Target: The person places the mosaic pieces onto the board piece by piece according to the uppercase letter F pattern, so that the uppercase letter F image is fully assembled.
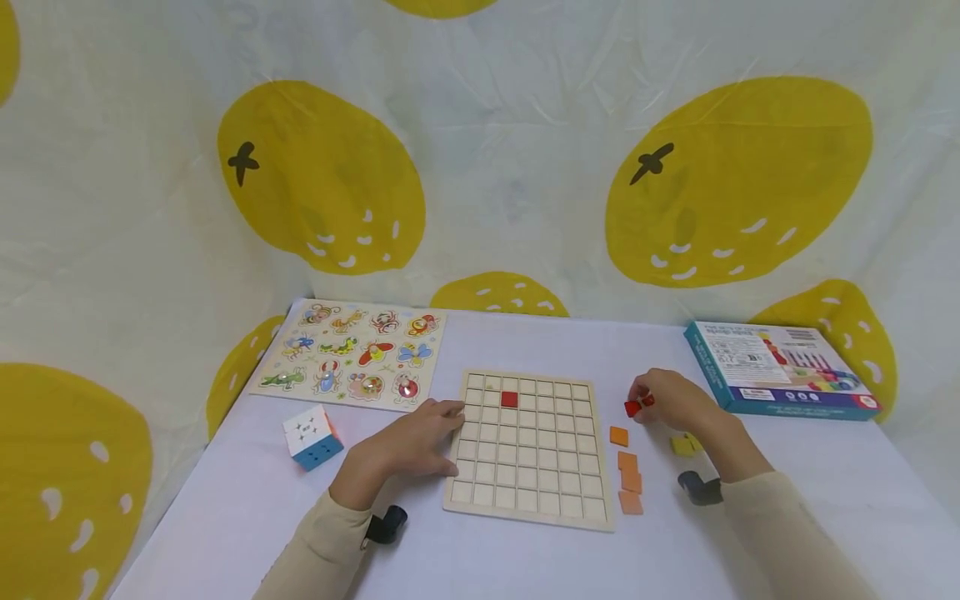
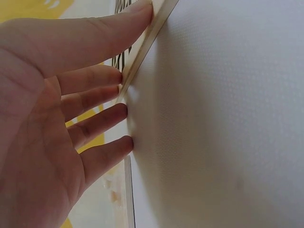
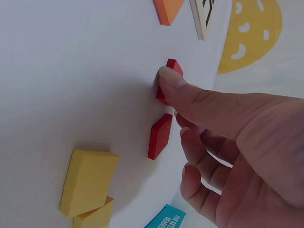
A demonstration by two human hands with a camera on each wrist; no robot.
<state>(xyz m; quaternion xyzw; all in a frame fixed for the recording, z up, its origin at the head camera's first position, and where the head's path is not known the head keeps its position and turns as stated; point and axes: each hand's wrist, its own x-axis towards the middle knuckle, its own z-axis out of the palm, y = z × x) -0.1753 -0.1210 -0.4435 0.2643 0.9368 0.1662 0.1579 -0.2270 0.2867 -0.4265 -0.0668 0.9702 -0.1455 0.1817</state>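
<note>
A wooden grid board (image 1: 528,454) lies on the white table, with one red tile (image 1: 509,399) in its second row from the far side. My left hand (image 1: 415,439) rests at the board's left edge, its thumb and fingertips touching the frame. To the right of the board, my right hand (image 1: 670,406) pinches a red square tile (image 3: 174,66) between thumb and fingers. A second red tile (image 3: 159,136) lies loose beside that hand. Yellow tiles (image 3: 89,180) sit closer to the right wrist. Several orange tiles (image 1: 629,481) form a column along the board's right side.
Behind my left hand are an insect picture puzzle (image 1: 352,354) and a puzzle cube (image 1: 312,436). At the back right lies a blue-edged game box (image 1: 780,371). A white cloth with yellow fruit shapes (image 1: 517,167) hangs at the table's far edge.
</note>
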